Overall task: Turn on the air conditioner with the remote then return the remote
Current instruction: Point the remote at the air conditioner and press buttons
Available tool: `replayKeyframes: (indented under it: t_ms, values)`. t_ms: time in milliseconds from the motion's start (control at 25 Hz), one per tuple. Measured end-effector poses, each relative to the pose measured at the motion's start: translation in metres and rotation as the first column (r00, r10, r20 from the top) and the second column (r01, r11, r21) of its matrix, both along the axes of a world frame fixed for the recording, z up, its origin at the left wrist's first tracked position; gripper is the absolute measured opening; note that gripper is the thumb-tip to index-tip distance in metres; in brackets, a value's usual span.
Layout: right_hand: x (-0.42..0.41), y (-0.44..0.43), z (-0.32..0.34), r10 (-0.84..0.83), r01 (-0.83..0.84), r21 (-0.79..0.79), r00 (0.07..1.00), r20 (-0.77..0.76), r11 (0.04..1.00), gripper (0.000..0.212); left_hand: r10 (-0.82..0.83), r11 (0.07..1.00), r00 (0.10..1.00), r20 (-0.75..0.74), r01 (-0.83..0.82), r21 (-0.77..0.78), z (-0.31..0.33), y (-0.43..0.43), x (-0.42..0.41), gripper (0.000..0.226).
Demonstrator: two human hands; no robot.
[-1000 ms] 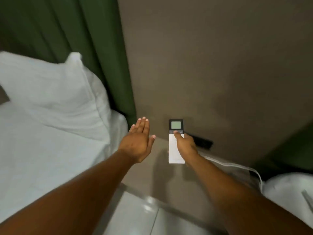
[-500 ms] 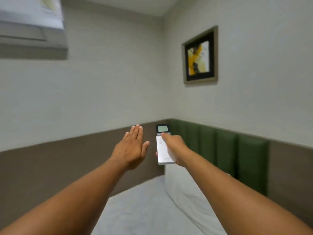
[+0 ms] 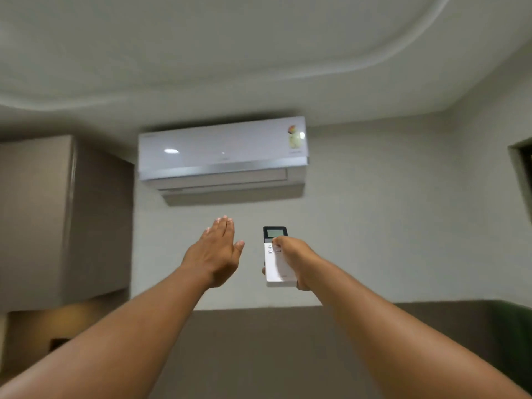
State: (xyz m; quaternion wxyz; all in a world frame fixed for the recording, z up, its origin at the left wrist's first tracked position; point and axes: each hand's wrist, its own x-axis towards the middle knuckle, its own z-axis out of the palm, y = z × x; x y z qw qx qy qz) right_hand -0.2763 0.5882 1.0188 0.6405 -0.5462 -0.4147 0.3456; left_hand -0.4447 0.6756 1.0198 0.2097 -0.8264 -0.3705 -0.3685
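A white wall-mounted air conditioner (image 3: 221, 155) hangs high on the pale wall, straight ahead, its lower flap closed. My right hand (image 3: 293, 256) grips a slim white remote (image 3: 273, 264) with a dark top and a small grey screen, held upright and aimed at the unit. My thumb rests on the buttons just under the screen. My left hand (image 3: 214, 253) is raised beside it, flat, fingers together and extended, holding nothing.
A tall beige cabinet (image 3: 57, 220) stands against the wall on the left. A dark brown panel (image 3: 259, 349) covers the lower wall. A dark frame edge (image 3: 522, 168) shows at the far right.
My view has swung from the bed and bedside, across the room corner, up to the air conditioner. Both arms kept their pose, the remote still in my right hand.
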Motion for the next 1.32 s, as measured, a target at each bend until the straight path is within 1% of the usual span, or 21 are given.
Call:
replayKeyframes:
  t_ms: [120, 320, 520, 880, 1320]
  values:
    - [-0.040, 0.014, 0.013, 0.042, -0.039, -0.030, 0.996, 0.081, 0.999, 0.025, 0.059, 0.998, 0.998, 0.010, -0.058, -0.034, 0.003, 0.003, -0.033, 0.067]
    - [-0.061, 0.021, 0.028, 0.026, -0.023, -0.028, 0.994, 0.110, 0.999, 0.032, 0.109, 0.991, 0.994, -0.011, -0.110, -0.076, 0.002, 0.002, -0.061, 0.068]
    - [-0.043, 0.012, 0.033, -0.051, 0.056, -0.035, 0.992, 0.119, 0.998, 0.035, 0.064, 0.992, 0.997, -0.031, -0.067, -0.108, -0.007, -0.008, -0.044, 0.067]
    - [-0.025, 0.000, 0.030, -0.045, 0.057, -0.074, 0.987, 0.157, 0.996, 0.030, 0.046, 0.992, 0.998, -0.050, -0.052, -0.117, -0.013, -0.010, -0.017, 0.067]
    - [-0.012, -0.006, 0.031, -0.061, 0.066, -0.028, 0.989, 0.135, 0.997, 0.030, 0.036, 0.996, 0.998, -0.049, -0.041, -0.084, -0.005, -0.004, -0.005, 0.067]
